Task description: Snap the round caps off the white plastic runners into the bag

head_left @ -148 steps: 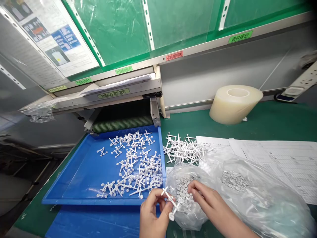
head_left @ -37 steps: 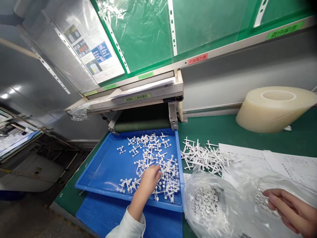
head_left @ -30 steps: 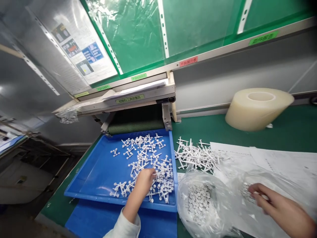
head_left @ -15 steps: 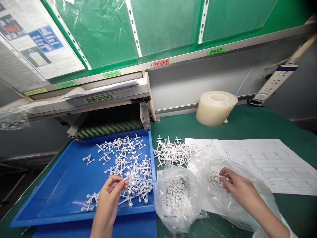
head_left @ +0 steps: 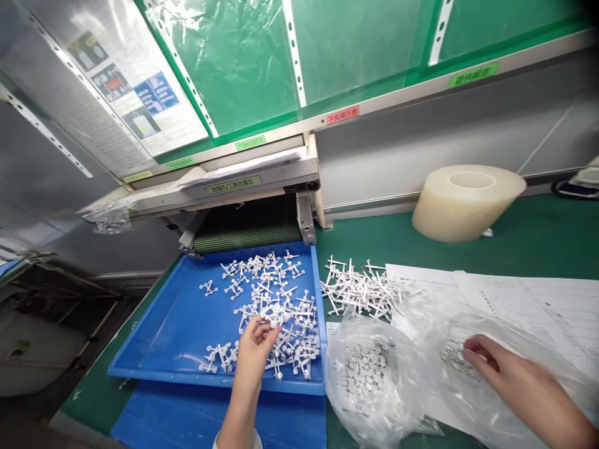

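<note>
Green bench under both hands. Blue tray beneath left hand, white plastic sprue parts heaped just beyond its fingertips. Clear bag between the hands, small grey pieces inside. Tape roll well beyond right hand. Left fingers pinching one sprue part over the tray. Right hand inside bag mouth, fingers curled on grey pieces; grip unclear.

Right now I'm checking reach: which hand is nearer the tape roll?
Right. The right hand rests on the plastic bag, below and slightly right of the tape roll. The left hand is over the blue tray, far to its left.
</note>
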Motion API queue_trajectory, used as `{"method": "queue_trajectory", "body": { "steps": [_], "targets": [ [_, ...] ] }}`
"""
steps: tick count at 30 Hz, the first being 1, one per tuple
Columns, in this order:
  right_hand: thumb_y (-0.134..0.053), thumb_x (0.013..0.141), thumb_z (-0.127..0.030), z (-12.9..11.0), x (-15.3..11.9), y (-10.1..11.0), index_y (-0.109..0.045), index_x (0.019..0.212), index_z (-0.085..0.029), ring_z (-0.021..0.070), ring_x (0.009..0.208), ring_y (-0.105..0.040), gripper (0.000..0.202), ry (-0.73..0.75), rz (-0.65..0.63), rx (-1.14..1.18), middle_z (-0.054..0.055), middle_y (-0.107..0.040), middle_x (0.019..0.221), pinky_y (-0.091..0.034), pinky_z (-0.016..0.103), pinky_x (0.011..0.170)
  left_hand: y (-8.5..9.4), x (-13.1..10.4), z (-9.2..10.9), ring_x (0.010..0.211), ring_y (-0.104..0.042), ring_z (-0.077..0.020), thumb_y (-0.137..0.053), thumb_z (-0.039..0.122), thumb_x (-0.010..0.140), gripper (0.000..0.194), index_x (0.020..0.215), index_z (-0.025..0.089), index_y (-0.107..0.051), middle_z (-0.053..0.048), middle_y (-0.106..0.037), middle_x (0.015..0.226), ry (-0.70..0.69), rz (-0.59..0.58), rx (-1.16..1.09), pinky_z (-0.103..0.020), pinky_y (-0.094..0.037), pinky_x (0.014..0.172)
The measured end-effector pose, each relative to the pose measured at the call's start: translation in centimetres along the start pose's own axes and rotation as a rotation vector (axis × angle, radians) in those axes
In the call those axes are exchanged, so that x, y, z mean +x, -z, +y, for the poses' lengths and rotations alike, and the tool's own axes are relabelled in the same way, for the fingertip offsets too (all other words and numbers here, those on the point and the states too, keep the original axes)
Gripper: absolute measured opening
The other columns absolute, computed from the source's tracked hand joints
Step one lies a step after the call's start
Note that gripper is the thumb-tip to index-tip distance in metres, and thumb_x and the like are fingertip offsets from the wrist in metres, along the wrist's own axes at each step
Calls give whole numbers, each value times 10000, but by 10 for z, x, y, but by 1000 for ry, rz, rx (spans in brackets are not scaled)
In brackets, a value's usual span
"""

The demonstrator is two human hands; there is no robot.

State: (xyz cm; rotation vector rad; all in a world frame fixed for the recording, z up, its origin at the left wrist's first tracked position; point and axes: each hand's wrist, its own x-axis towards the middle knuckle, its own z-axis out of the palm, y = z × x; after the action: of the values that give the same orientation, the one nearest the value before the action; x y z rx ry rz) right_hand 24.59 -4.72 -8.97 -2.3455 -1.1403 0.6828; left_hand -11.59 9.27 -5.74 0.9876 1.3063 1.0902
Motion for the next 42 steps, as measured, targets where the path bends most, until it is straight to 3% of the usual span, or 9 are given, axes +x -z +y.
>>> {"method": "queue_trajectory", "body": {
  "steps": [6,11,17,21,24,27,31,35,42],
  "targets": [
    [-447,596,-510,-3,1,-2,-534,619,-270,316,619,-646,257,6,14,33,72,-680,619,-445,393,534,-2,-1,-2,433,-533,-81,-738,309,592,452,922,206,-447,62,-586,656,-26,-6,118,-160,-343,398],
    [-482,623,-502,-1,-3,-7,-562,673,-254,322,684,-648,265,20,85,116,62,-693,662,-460,403,613,3,1,-4,590,-621,-154,-744,373,537,523,943,192,-469,20,-614,724,-38,17,164,-238,-480,550],
    [-545,640,-504,-5,-11,-3,-633,722,-222,347,787,-645,306,-35,178,326,94,-719,745,-466,459,747,7,3,-3,686,-581,-191,-728,491,556,436,808,137,-685,-27,-643,717,-51,38,295,-254,-462,612],
    [-603,628,-529,-2,-12,-2,-648,683,-192,287,639,-657,344,-73,96,587,84,-704,652,-518,417,676,13,8,0,949,-552,-282,-774,518,439,431,683,167,-723,-57,-664,860,-112,88,378,-267,-457,714],
    [-661,585,-531,-3,-14,-1,-630,710,-188,224,581,-623,366,-90,19,791,60,-671,637,-525,348,581,15,5,5,838,-590,-264,-741,553,501,455,743,167,-733,-56,-685,811,-125,69,455,-271,-472,665],
    [-693,579,-495,-10,-17,1,-589,706,-200,172,553,-567,337,-109,-33,930,25,-611,626,-493,298,521,6,-10,10,764,-618,-255,-718,570,551,491,796,144,-733,-72,-705,772,-95,-8,429,-266,-492,622],
    [-667,575,-486,-18,-19,4,-544,674,-210,144,518,-504,318,-137,-27,961,5,-551,611,-443,279,474,-20,-39,14,772,-628,-249,-703,562,602,432,755,159,-735,-82,-709,801,-152,-86,320,-277,-506,678],
    [-621,571,-487,-17,-14,6,-574,716,-211,156,501,-485,315,-152,49,802,-6,-545,581,-424,298,491,-44,-62,16,658,-612,-218,-682,518,671,353,761,184,-747,-46,-651,609,-228,-226,300,-279,-498,640],
    [-587,571,-502,-12,-9,2,-628,714,-237,311,743,-601,304,-80,137,403,55,-674,718,-405,383,661,-70,-79,28,614,-588,-157,-616,304,812,146,815,210,-728,-50,-670,708,-483,-576,271,-230,-437,582]
  ]
}}
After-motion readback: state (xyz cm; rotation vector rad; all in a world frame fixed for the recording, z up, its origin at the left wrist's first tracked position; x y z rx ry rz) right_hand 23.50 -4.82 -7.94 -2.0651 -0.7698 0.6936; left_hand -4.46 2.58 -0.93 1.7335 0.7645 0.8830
